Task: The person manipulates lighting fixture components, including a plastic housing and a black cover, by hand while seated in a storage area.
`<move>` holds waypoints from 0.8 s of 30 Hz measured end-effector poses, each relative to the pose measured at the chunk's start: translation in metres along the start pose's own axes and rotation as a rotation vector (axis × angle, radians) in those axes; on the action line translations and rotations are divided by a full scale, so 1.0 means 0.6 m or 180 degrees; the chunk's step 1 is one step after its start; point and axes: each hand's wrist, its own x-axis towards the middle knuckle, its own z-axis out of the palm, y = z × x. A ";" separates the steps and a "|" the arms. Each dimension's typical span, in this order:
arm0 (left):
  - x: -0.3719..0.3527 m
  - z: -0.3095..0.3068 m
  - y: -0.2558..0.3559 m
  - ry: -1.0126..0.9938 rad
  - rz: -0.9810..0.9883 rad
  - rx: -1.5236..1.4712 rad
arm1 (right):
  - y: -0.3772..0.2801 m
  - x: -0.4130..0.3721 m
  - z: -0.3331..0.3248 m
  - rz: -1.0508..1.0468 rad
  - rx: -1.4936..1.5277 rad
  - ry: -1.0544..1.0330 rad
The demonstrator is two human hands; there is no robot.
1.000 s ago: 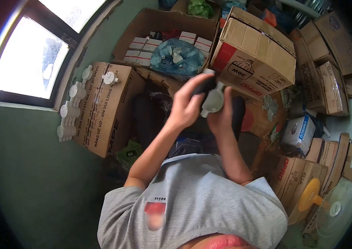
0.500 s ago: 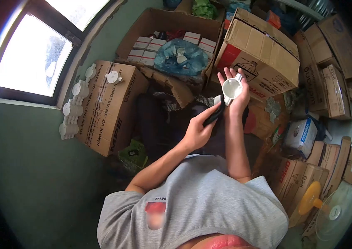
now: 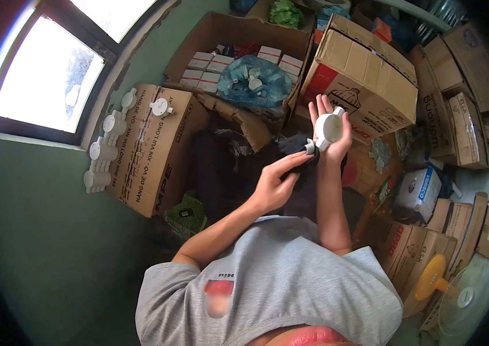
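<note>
My right hand (image 3: 337, 149) is palm up, holding a white round plastic junction box (image 3: 330, 128) with short pipe spouts at opposite sides. Its thumb presses along the box's edge while the other fingers stretch behind it. My left hand (image 3: 276, 183) is closed with its fingers stretched towards the box's lower spout. Under those fingers is a black object (image 3: 298, 167), mostly hidden, of a kind I cannot make out. A small pale piece (image 3: 310, 147) shows at the left fingertips, close to the spout.
Several similar white junction boxes (image 3: 104, 151) line the left side of a cardboard carton (image 3: 151, 153); another (image 3: 161, 107) sits on top. Beyond, an open carton (image 3: 198, 34) holds small white boxes and a blue plastic bag (image 3: 239, 86). Stacked cartons (image 3: 365, 69) and a yellow-hubbed fan (image 3: 432, 277) stand right.
The junction box has turned and shifted slightly right in my right hand. My left fingers have moved along the black object, which now shows less, and the pale piece is nearer the spout.
</note>
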 end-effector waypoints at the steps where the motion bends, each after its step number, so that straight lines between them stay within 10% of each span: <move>1: 0.000 -0.006 -0.001 -0.0010 -0.0045 -0.0119 | -0.007 0.001 -0.002 0.0090 0.0171 0.0044; 5: 0.050 -0.014 0.018 0.0870 0.0378 -0.0360 | 0.008 -0.039 0.023 0.0522 -0.0383 -0.0160; 16: 0.001 0.040 0.014 -0.0015 0.0335 0.0685 | 0.026 -0.025 -0.019 -0.0651 -0.0911 0.0462; 24: 0.005 -0.006 0.012 0.0361 -0.0065 0.0332 | 0.010 -0.049 -0.022 -0.0021 -0.0367 0.0315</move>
